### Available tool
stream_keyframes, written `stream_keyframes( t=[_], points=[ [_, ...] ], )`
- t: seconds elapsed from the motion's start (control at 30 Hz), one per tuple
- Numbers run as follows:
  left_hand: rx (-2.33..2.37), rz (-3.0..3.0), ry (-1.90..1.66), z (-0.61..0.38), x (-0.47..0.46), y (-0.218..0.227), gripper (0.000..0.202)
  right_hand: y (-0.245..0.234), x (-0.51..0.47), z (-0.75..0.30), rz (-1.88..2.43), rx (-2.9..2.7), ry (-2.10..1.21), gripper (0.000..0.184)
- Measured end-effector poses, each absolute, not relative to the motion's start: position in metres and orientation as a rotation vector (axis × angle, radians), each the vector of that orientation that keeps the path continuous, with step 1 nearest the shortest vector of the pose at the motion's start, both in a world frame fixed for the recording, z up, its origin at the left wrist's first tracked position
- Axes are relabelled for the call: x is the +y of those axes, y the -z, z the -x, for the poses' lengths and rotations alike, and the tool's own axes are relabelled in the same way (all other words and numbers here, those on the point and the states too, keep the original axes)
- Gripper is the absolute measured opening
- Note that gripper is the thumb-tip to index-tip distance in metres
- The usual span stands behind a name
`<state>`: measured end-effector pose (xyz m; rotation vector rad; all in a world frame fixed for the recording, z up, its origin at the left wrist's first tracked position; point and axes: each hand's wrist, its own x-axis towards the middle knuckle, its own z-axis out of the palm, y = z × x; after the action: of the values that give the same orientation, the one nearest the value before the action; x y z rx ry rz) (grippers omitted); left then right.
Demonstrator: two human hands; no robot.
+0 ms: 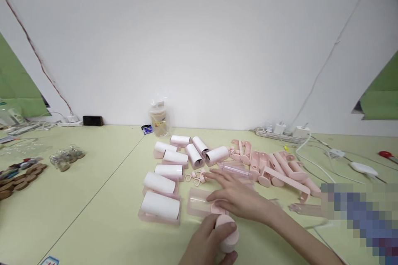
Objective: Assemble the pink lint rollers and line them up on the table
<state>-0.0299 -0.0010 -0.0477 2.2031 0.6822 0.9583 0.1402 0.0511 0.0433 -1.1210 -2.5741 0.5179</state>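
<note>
Gripping a pale pink cylinder (226, 232) with the left hand (207, 239), at six o'clock from the right hand (231, 194). Stretching that one's splayed fingers near heart-shaped bits (198, 174) at ten o'clock, can't tell if touching. Probably picking a part, tbh; calls for a careful pinch.

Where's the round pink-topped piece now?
The round pink-topped piece is in the left hand, at the head view's bottom, slightly right of centre, just below the right hand.
</note>
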Motion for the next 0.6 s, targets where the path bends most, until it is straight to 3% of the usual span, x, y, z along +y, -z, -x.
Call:
stream_keyframes(
  t=[0.2, 0.37, 0.5, 0.6],
  points=[
    [0.587, -2.275, -1.245, 0.032, 0.004, 0.052, 0.057, -0.036, 0.078, -0.122, 0.954, -2.623, -0.691, 0.015],
    [0.618, -2.274, -1.552, 0.039, 0.008, 0.022, 0.056, -0.040, 0.062, -0.127, 1.067, -2.151, -0.817, 0.009],
    [0.640, -2.338, -1.456, 0.035, 0.014, 0.001, 0.056, -0.037, 0.043, -0.135, 1.142, -1.765, -0.899, 0.017],
    [0.533, -2.457, -1.285, 0.031, 0.020, 0.002, 0.070, -0.034, 0.028, -0.139, 1.112, -1.415, -1.149, 0.018]
  ],
)
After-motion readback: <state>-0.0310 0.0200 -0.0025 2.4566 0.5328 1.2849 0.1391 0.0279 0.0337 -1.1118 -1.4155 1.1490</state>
